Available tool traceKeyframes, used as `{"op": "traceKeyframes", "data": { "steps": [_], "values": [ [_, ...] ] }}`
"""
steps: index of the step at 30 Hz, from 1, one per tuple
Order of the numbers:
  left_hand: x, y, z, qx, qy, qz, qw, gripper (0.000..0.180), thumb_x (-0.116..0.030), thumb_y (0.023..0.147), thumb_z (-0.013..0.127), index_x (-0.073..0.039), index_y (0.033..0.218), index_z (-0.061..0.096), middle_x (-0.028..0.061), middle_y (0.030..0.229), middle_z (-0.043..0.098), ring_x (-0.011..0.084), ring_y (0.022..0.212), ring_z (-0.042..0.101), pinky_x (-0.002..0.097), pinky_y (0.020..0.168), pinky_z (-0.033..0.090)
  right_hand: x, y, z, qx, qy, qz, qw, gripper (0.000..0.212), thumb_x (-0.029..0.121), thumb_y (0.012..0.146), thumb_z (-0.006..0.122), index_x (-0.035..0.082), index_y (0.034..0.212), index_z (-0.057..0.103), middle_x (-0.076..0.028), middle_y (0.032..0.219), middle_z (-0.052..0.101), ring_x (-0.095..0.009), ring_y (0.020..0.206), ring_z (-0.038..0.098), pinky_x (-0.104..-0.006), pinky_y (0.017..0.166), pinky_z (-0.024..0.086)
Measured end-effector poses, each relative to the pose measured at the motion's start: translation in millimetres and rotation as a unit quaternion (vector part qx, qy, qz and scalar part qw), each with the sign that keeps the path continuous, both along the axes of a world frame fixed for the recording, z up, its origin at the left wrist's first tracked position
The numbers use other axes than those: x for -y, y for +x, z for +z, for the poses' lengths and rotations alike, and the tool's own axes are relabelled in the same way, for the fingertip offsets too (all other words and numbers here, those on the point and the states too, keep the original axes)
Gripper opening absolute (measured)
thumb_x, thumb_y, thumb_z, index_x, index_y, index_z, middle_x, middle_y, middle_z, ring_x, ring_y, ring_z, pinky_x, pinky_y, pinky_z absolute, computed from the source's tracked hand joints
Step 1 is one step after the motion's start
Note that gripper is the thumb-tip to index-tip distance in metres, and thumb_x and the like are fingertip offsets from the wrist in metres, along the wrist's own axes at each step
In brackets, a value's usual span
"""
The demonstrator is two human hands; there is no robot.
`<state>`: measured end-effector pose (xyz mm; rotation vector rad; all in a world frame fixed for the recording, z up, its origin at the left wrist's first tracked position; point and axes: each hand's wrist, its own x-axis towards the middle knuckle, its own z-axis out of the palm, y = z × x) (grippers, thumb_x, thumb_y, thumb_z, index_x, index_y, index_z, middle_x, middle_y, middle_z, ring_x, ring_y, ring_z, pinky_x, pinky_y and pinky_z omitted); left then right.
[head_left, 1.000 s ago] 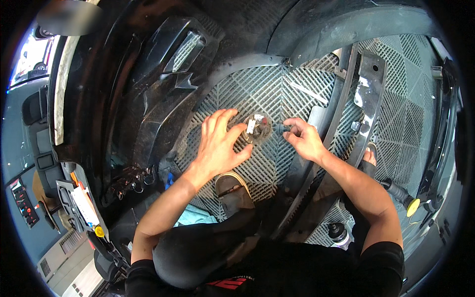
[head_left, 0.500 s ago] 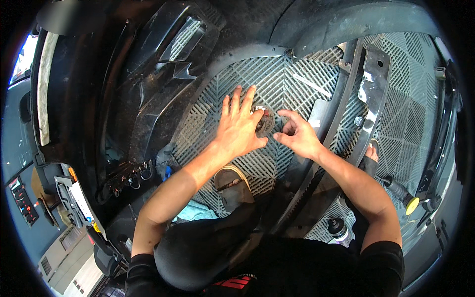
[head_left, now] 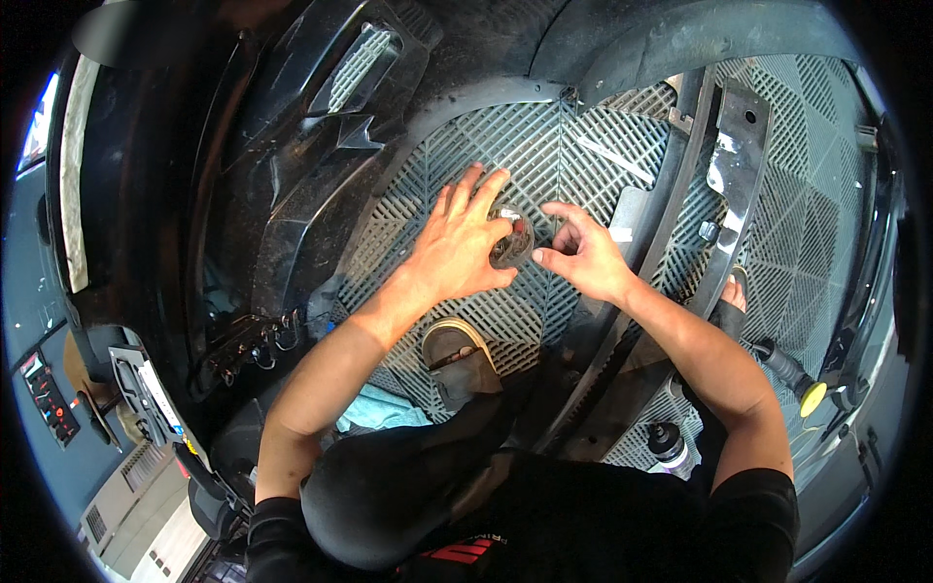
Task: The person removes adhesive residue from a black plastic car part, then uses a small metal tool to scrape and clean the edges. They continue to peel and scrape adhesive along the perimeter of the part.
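Fingers spread, my left hand (head_left: 454, 243) reaches over the grid floor. Its forefinger and thumb lie at the near left side of a small round, dark, partly see-through thing (head_left: 522, 239) with a bit of red in it; whether they grip it I cannot make out, and the hand covers part of it. Just right of that round thing is my right hand (head_left: 588, 260). Its thumb and forefinger are curved and apart, with a gap between them and nothing seen in it. The other fingers of that hand are curled.
A large black car bumper (head_left: 262, 194) curves around the left and far side. Long dark strips (head_left: 680, 175) run along the right. A blue cloth (head_left: 384, 408), a bottle (head_left: 669, 449) and a black tool with a yellow pad (head_left: 812, 398) lie near me. My sandal (head_left: 455, 350) stands on grid flooring (head_left: 496, 131).
My left hand has shifted slightly left and its forefinger still lies by the round thing. The right hand remains beside it, almost in place. The view has tilted a little.
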<state>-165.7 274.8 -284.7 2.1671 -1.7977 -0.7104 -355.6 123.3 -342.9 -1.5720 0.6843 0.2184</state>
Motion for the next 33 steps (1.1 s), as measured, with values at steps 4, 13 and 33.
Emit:
{"op": "traceKeyframes", "data": {
  "steps": [4, 13, 33],
  "values": [
    [-1, 0, -2, -0.004, -0.014, -0.01, 1.0, 0.045, -0.029, 0.065, 0.086, -0.011, 0.105, 0.075, 0.0189, 0.157, 0.034, 0.0477, 0.147, 0.026, 0.0611, 0.116, 0.032, -4, 1, 5, 0.022, 0.02, 0.009, 1.0, 0.073, 0.028, 0.081, 0.084, 0.01, 0.143, 0.051, -0.004, 0.079, 0.065, -0.015, 0.073, 0.063, -0.0335, 0.073, 0.054],
    [-5, 2, -5, -0.014, -0.019, -0.022, 0.999, 0.037, -0.028, 0.066, 0.082, -0.006, 0.094, 0.074, 0.0202, 0.151, 0.041, 0.0465, 0.146, 0.029, 0.0594, 0.115, 0.034, -7, 10, 12, -0.017, 0.001, 0.03, 0.999, 0.076, 0.034, 0.08, 0.084, 0.01, 0.144, 0.05, -0.006, 0.081, 0.067, -0.018, 0.076, 0.066, -0.0355, 0.075, 0.055],
    [-13, 9, 12, -0.051, -0.017, 0.033, 0.998, 0.054, -0.042, 0.071, 0.084, -0.007, 0.11, 0.075, 0.0215, 0.158, 0.035, 0.0454, 0.15, 0.023, 0.0576, 0.119, 0.031, -5, 8, 8, -0.022, 0.003, 0.018, 1.0, 0.076, 0.036, 0.079, 0.086, 0.008, 0.142, 0.052, -0.006, 0.08, 0.068, -0.017, 0.074, 0.066, -0.0346, 0.073, 0.054]
  ]
}}
